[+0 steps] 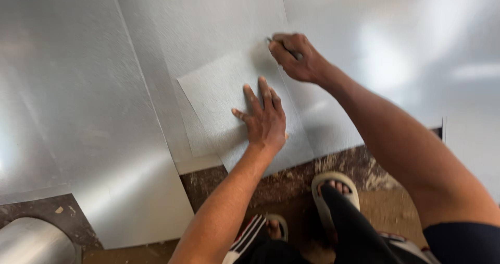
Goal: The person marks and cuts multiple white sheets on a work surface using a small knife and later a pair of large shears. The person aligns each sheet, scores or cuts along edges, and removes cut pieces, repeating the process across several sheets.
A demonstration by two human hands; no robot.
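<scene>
The left hand (pixel 264 119) is laid flat, fingers spread, palm pressed on a small textured metal piece (pixel 221 94) that lies on larger metal sheets (pixel 78 102) on the floor. The right hand (pixel 297 58) is curled farther away at the piece's far right corner, fingers pinched round a thin scribing tool (pixel 284 46), wrist bent. A metal cylinder (pixel 31 240) is seen near left.

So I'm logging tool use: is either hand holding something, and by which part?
The right hand grips a thin marking tool along its shaft, tip showing. The left hand holds nothing; it presses flat on a small textured sheet.
</scene>
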